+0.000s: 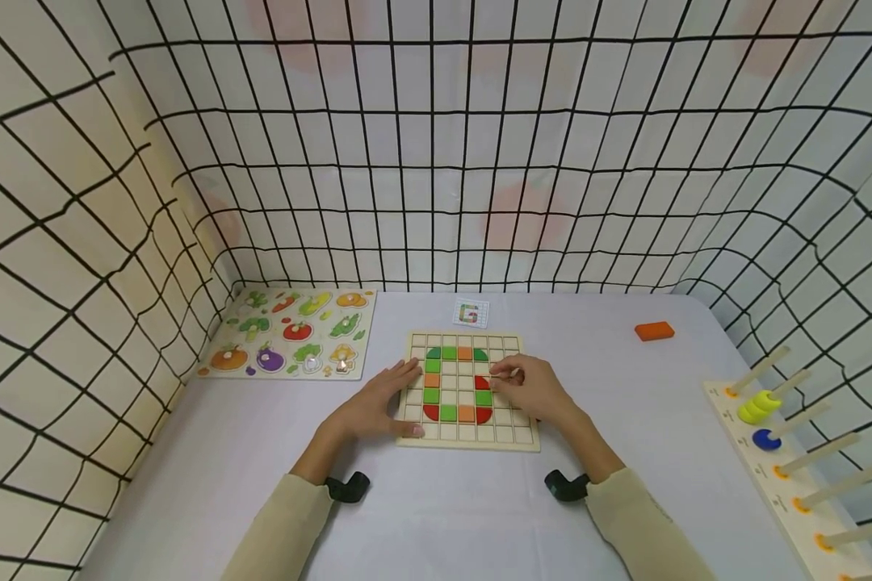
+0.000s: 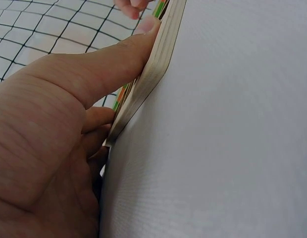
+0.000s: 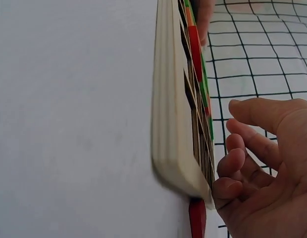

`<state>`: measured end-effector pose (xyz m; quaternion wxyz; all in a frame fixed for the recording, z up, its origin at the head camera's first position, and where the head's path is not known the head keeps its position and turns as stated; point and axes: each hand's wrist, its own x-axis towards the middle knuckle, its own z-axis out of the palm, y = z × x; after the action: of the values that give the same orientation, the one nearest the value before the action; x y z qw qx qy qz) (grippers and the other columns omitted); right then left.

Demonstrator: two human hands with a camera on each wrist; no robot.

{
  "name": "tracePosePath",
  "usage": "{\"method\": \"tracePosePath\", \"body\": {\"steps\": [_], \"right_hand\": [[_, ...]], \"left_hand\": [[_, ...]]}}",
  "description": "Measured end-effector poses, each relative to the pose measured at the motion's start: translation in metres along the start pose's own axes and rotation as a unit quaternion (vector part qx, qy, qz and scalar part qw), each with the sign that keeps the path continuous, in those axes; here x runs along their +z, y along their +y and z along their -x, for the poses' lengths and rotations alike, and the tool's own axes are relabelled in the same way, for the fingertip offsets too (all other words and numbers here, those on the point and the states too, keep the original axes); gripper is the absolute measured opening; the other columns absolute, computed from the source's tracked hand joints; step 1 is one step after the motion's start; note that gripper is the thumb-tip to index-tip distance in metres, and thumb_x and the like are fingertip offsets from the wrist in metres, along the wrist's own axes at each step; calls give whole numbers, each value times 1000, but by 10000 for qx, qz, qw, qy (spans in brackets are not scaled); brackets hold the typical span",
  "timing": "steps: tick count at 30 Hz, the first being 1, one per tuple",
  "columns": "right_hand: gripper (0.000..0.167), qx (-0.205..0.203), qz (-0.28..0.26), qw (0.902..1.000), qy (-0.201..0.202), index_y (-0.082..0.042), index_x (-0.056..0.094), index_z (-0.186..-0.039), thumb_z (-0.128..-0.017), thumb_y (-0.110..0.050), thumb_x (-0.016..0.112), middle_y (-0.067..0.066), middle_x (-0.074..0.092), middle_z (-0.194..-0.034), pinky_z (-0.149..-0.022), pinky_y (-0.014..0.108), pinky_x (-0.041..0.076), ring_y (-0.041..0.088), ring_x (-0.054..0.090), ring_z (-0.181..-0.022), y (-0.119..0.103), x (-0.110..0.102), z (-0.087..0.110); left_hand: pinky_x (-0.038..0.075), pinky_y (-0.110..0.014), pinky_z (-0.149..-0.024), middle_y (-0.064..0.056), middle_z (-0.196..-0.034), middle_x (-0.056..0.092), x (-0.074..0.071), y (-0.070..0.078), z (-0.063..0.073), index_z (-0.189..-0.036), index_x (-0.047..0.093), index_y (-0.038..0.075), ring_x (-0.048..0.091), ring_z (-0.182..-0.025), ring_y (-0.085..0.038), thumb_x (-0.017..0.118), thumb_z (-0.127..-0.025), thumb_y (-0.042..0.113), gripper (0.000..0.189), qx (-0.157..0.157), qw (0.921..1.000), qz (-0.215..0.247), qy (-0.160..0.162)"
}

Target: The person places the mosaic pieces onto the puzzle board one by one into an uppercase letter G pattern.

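A wooden grid board lies on the white table with green, orange and red tiles set in its cells, forming a G-like outline. My left hand rests at the board's left side with fingers and thumb spread; in the left wrist view its thumb lies on the board's edge. Over the right part of the board is my right hand, fingertips beside a red tile. Nothing shows between its thumb and loosely bent fingers in the right wrist view. Just behind the board sits a small card printed with a coloured G.
A vegetable puzzle board lies at the back left. An orange block sits at the back right. Along the right edge runs a pegged wooden base with yellow-green rings and a blue one. Black grid netting surrounds the table.
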<state>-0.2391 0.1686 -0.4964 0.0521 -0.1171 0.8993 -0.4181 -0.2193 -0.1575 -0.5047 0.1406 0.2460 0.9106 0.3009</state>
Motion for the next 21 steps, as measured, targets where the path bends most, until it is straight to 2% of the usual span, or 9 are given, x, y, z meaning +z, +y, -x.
{"method": "tracePosePath", "body": {"steps": [8, 15, 21], "right_hand": [[23, 99, 96, 9999, 92, -12, 75, -112, -94, -26, 76, 2, 64, -93, -48, 24, 41, 16, 51, -71, 18, -20, 13], [21, 225, 354, 9988, 241, -15, 75, -110, -92, -26, 77, 1, 65, -92, -57, 24, 44, 17, 53, -73, 33, -35, 25], [19, 46, 466, 9989, 9, -16, 76, -110, -92, -20, 76, 0, 65, -95, -62, 23, 46, 16, 53, -75, 44, -44, 35]], "left_hand": [[8, -48, -132, 8, -174, 14, 1, -1, -1, -164, 30, 20, 8, -162, -24, 83, -81, 55, 105, -53, 10000, 8, 2], [9, -49, -132, 9, -174, 14, 2, -3, -2, -164, 30, 21, 7, -162, -24, 83, -80, 56, 105, -74, 10000, -51, 6], [9, -50, -132, 7, -174, 14, 3, -2, -2, -164, 29, 20, 8, -162, -26, 83, -80, 57, 106, -55, 10000, -21, 18]]}}
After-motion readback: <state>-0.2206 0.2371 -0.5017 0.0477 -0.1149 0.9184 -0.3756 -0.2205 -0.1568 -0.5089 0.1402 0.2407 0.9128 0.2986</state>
